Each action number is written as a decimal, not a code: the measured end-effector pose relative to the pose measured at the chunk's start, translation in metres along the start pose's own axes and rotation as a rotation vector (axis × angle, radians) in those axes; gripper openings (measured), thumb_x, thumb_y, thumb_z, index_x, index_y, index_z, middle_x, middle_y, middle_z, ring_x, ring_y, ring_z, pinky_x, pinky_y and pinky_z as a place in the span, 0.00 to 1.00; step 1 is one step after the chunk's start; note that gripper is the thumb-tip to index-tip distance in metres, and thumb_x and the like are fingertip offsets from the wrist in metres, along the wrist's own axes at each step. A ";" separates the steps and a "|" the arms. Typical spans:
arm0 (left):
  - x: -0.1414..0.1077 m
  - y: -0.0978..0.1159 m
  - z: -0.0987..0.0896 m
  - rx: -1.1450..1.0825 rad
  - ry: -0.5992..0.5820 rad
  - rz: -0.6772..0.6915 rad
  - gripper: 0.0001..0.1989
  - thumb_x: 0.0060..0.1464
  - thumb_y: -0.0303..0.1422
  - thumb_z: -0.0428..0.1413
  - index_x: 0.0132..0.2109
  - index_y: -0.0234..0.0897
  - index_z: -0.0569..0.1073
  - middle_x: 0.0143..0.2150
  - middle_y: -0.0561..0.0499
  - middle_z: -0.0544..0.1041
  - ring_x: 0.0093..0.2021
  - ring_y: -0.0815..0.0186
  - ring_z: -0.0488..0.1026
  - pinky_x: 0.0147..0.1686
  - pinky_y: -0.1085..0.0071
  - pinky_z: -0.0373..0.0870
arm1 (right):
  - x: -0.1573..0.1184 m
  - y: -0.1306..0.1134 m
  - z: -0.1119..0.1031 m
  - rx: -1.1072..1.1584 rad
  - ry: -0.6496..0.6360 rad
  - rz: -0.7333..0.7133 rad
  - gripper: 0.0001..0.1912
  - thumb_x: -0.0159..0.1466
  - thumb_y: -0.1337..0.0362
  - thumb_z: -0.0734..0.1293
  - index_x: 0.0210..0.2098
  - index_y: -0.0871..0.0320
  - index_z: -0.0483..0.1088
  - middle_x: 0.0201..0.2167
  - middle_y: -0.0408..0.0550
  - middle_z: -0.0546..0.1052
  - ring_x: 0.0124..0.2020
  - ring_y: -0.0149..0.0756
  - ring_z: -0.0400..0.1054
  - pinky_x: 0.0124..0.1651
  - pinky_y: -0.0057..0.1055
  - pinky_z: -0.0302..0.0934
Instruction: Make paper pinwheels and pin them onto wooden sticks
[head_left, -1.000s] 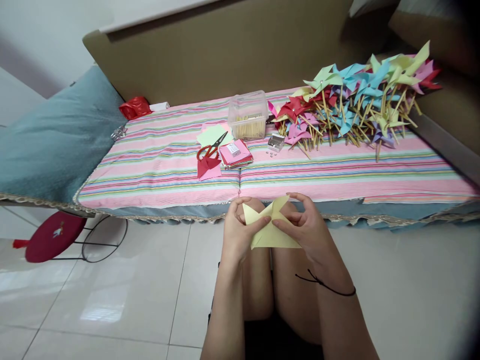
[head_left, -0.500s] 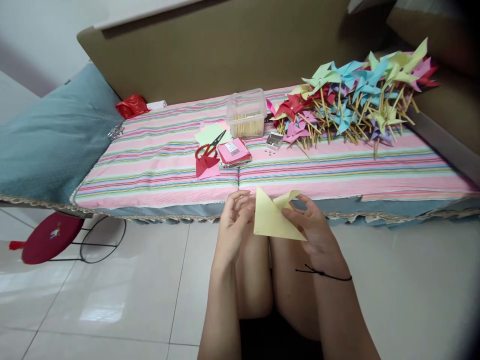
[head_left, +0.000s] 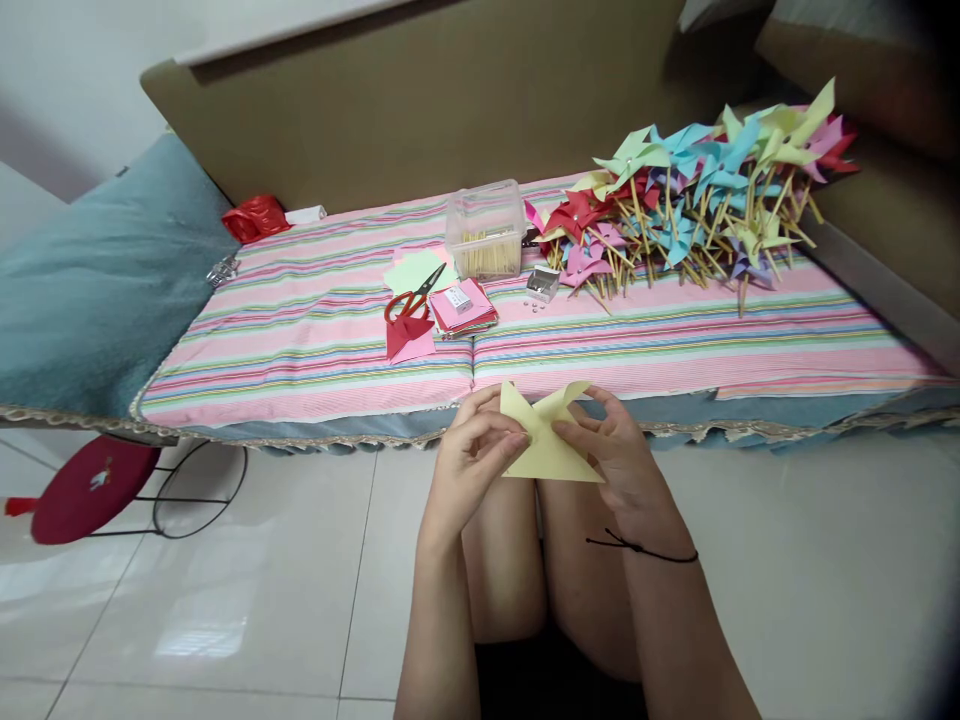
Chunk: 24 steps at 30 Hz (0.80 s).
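Above my knees, both hands hold a yellow sheet of paper (head_left: 553, 458) with cut slits and its upper right corner curled over. My right hand (head_left: 622, 445) pinches the sheet's right side, thumb in front and fingers behind. At the left edge, my left hand (head_left: 469, 455) has thumb and fingertips closed on the paper near its upper left part. A black cord bracelet is on my right wrist. Beyond my hands, red-handled scissors (head_left: 412, 299) lie beside a stack of coloured paper squares (head_left: 472, 312) and a folded red paper piece (head_left: 405, 335).
Many finished paper pinwheels on sticks (head_left: 682, 205) are heaped at the back right of the striped seat cover (head_left: 315, 340). A clear plastic box (head_left: 486, 225) holds thin sticks. Near it stands a small clear case (head_left: 543, 283). A dark red stool (head_left: 90, 490) lies at the left.
My left hand has moved right and closed on the paper's left part, where it was beside the sheet before. My right hand keeps its pinch. The whole view has shifted slightly.
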<state>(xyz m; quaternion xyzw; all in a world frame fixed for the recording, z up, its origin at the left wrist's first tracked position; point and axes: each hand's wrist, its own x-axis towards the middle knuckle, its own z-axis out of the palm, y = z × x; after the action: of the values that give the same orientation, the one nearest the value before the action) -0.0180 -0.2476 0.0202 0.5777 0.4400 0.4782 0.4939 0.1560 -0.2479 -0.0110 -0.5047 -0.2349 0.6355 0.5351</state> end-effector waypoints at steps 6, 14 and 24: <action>0.002 -0.005 0.012 -0.076 0.056 -0.086 0.05 0.48 0.34 0.64 0.30 0.36 0.79 0.51 0.42 0.70 0.53 0.56 0.71 0.41 0.68 0.73 | -0.008 -0.004 0.010 -0.008 -0.002 -0.055 0.43 0.43 0.61 0.80 0.53 0.50 0.55 0.27 0.41 0.81 0.26 0.39 0.75 0.35 0.37 0.71; 0.003 -0.007 0.016 0.025 0.153 -0.108 0.06 0.44 0.34 0.67 0.28 0.37 0.79 0.44 0.47 0.75 0.21 0.79 0.58 0.19 0.76 0.57 | -0.013 -0.008 0.016 -0.026 -0.008 -0.068 0.44 0.43 0.60 0.80 0.52 0.50 0.55 0.25 0.40 0.80 0.24 0.37 0.74 0.34 0.35 0.70; 0.003 -0.006 0.024 -0.284 0.180 -0.188 0.19 0.42 0.28 0.67 0.36 0.39 0.64 0.45 0.51 0.76 0.29 0.74 0.73 0.27 0.77 0.68 | -0.010 -0.002 0.013 -0.041 0.011 -0.092 0.45 0.41 0.59 0.80 0.53 0.51 0.57 0.24 0.40 0.80 0.26 0.38 0.75 0.32 0.34 0.69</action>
<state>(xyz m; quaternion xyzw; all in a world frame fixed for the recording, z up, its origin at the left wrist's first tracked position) 0.0065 -0.2472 0.0133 0.4132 0.4625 0.5370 0.5718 0.1446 -0.2533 -0.0005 -0.5076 -0.2677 0.6025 0.5546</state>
